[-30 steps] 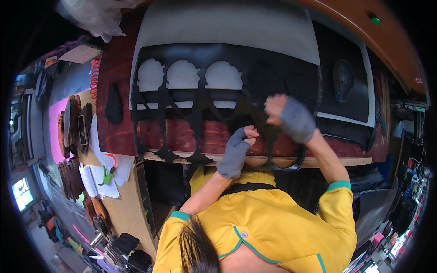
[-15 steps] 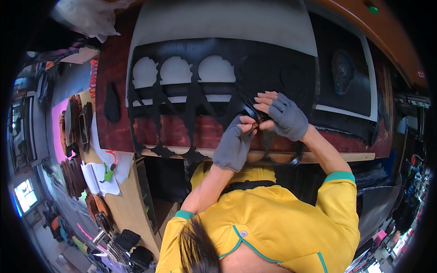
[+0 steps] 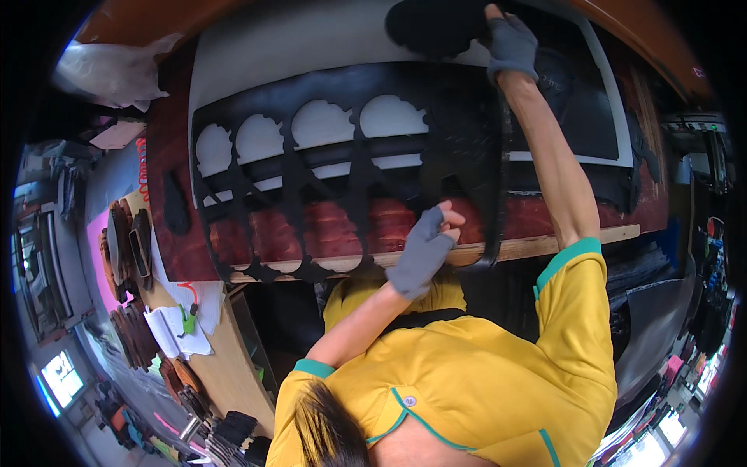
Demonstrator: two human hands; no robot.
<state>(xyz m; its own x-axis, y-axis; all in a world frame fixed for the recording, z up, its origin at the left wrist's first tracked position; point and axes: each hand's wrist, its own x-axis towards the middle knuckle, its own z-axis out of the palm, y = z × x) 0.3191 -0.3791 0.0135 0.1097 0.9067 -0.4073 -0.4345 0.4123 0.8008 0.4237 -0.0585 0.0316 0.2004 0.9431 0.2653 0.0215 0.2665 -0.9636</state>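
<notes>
Right hand moved outward, holding part-hidden black piece; left hand, grip unclear.

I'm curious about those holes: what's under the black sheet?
Holes in the black sheet show a pale surface and the reddish table. Whatever its solid parts cover can't be seen.

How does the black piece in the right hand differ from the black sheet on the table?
The black piece is small and rounded; the black sheet is far larger. The piece looks unbroken, while the sheet is cut through in a row of rounded shapes. The right hand grips the piece by its edge; the sheet lies across the table. Both are black and look flat.
</notes>
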